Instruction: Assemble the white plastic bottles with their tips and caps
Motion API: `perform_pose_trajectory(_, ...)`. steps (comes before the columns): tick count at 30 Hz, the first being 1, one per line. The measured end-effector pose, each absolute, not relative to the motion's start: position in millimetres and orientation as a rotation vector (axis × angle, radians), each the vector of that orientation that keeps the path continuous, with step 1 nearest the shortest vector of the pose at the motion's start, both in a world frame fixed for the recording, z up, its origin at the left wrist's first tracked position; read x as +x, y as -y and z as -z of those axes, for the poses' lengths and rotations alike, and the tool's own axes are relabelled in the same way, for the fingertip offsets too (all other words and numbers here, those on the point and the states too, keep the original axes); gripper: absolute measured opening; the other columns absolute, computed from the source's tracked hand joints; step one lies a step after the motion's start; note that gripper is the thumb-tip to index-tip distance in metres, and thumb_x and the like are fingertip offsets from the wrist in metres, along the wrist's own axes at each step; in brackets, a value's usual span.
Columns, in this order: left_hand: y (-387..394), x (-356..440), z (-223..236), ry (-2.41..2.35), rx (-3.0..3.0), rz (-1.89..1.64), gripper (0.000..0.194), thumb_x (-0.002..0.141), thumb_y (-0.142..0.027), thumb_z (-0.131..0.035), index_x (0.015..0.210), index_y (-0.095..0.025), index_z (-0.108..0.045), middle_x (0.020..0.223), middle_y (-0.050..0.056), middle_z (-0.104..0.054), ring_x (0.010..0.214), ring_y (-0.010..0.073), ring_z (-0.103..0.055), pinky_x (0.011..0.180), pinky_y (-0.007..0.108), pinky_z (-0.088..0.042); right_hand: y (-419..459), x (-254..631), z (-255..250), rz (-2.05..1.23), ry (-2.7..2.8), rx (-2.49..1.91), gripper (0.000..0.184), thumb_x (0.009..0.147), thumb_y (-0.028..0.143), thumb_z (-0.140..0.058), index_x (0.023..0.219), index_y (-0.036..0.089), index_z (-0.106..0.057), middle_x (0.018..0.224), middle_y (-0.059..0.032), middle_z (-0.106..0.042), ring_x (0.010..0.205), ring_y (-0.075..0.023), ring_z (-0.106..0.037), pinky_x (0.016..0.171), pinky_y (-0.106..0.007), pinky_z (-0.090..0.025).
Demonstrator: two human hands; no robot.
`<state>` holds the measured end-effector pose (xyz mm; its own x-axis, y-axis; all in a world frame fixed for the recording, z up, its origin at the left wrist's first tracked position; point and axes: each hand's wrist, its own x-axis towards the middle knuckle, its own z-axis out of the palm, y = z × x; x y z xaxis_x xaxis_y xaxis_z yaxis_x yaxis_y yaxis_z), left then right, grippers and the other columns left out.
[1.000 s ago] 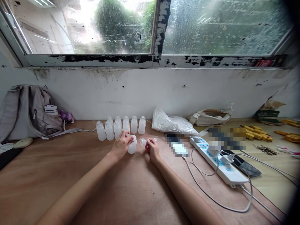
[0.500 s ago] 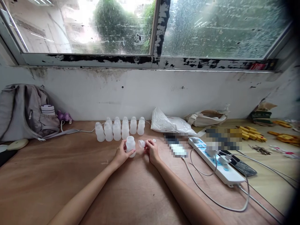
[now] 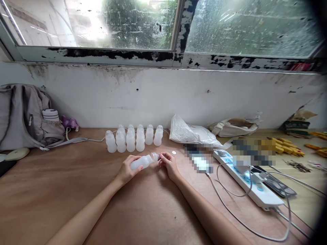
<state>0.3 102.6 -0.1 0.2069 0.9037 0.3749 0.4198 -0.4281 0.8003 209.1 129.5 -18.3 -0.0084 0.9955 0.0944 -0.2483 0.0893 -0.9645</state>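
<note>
My left hand (image 3: 128, 169) is wrapped round a frosted white plastic bottle (image 3: 139, 163), tipped on its side with its mouth pointing right. At that mouth is a clear bottle top (image 3: 154, 157), its wide end towards the bottle; whether it touches the rim I cannot tell. My right hand (image 3: 168, 164) pinches the narrow end of the top between its fingertips. A small white disc (image 3: 174, 152) lies on the table just beyond my right hand.
Several frosted bottles (image 3: 130, 140) with clear tops stand behind my hands. A white plastic bag (image 3: 189, 132) lies by the wall. On the right are a power strip (image 3: 265, 196) with looping cables and yellow pieces (image 3: 288, 146). A grey backpack (image 3: 25, 119) sits at the left.
The bottle in my left hand has gone from upright to tilted right. The clear top in my right hand and the bottle's mouth have come together. The view has shifted slightly.
</note>
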Motion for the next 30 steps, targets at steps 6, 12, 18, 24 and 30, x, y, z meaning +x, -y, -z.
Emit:
perform_pose_trajectory(6, -107, 0, 2, -1.249, 1.69, -1.184, 0.033, 0.065, -0.035, -0.062, 0.091, -0.015, -0.056, 0.088, 0.005, -0.06, 0.079, 0.019, -0.056, 0.069, 0.027, -0.044, -126, 201, 17, -1.276, 1.211, -0.973, 0.029, 0.068, 0.044, -0.059, 0.073, 0.017, -0.051, 0.066, -0.0006, -0.058, 0.042, -0.0092, -0.05, 0.041, -0.022, -0.041)
perform_pose_trajectory(12, -107, -2, -2, -1.16, 1.547, -1.209, 0.029, 0.063, -0.033, -0.064, 0.085, -0.016, -0.057, 0.081, 0.002, -0.06, 0.071, 0.015, -0.054, 0.063, 0.023, -0.043, -123, 199, 16, -1.262, 1.282, -0.991, 0.03, 0.07, 0.044, -0.058, 0.083, 0.018, -0.054, 0.067, -0.0014, -0.06, 0.045, -0.0107, -0.053, 0.043, -0.023, -0.043)
perform_pose_trajectory(18, -107, -7, -4, -1.128, 1.468, -1.222, 0.024, 0.061, -0.031, -0.063, 0.079, -0.015, -0.057, 0.073, 0.0, -0.057, 0.063, 0.0125, -0.051, 0.055, 0.021, -0.04, -121, 197, 17, -1.254, 1.318, -1.003, 0.03, 0.07, 0.044, -0.058, 0.079, 0.016, -0.055, 0.066, -0.0023, -0.061, 0.044, -0.0102, -0.053, 0.043, -0.023, -0.044)
perform_pose_trajectory(24, -108, -9, -5, -1.104, 1.395, -1.213, 0.025, 0.059, -0.032, -0.063, 0.076, -0.015, -0.056, 0.068, -0.001, -0.056, 0.06, 0.0127, -0.051, 0.052, 0.021, -0.039, -120, 196, 11, -1.272, 1.334, -1.006, 0.027, 0.07, 0.043, -0.057, 0.074, 0.016, -0.055, 0.065, -0.0013, -0.061, 0.044, -0.0094, -0.053, 0.044, -0.021, -0.043)
perform_pose_trajectory(30, -107, -8, -5, -1.097, 1.373, -1.231, 0.025, 0.058, -0.031, -0.064, 0.074, -0.014, -0.056, 0.065, -0.001, -0.056, 0.056, 0.0116, -0.05, 0.05, 0.02, -0.037, -120, 197, 6, -1.302, 1.324, -1.001, 0.025, 0.071, 0.041, -0.057, 0.075, 0.016, -0.054, 0.065, -0.0003, -0.06, 0.045, -0.0083, -0.052, 0.043, -0.02, -0.041)
